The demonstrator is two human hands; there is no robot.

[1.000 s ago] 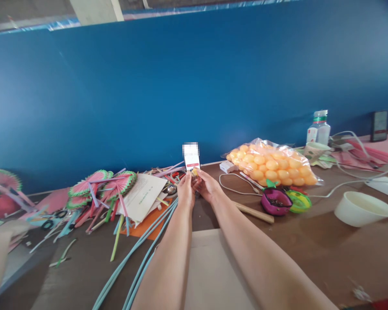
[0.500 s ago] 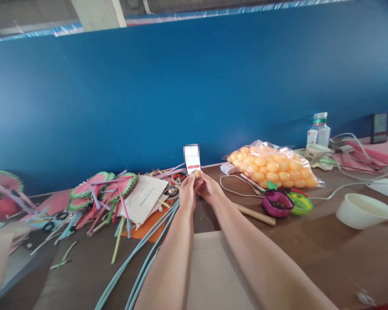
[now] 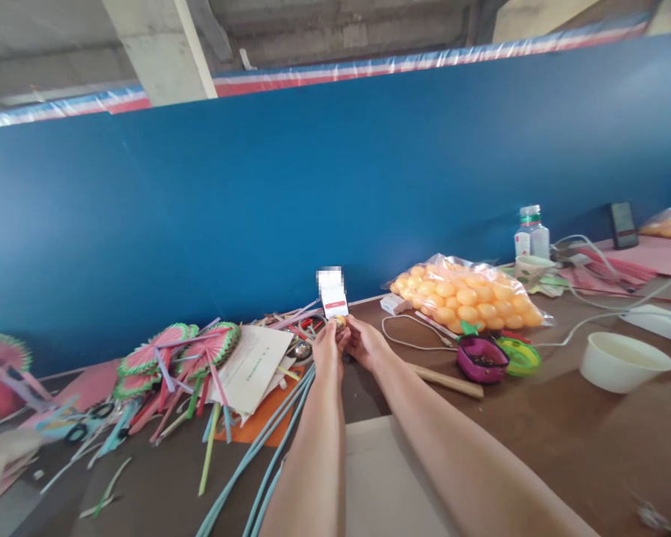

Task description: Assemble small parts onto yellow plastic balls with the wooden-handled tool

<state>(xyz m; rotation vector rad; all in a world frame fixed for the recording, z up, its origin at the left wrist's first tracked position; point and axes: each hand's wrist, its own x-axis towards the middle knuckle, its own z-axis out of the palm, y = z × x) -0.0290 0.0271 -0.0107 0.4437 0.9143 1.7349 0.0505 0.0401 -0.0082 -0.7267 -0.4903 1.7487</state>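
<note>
Both my arms reach out over the brown table. My left hand and my right hand meet at the fingertips, pinched together on a small yellowish round object. Just behind them a phone with a white screen leans against the blue wall. A clear bag of orange balls lies to the right of my hands. Folded pink and green paper fans and coloured sticks are piled to the left.
Long light-blue tubes run along the table under my left arm. A wooden stick, a purple cup, a green lid, a white bowl, a bottle and cables lie at right. Scissors lie at left.
The camera has tilted upward, showing more ceiling. My hands stay pinched together on the small object in about the same place.
</note>
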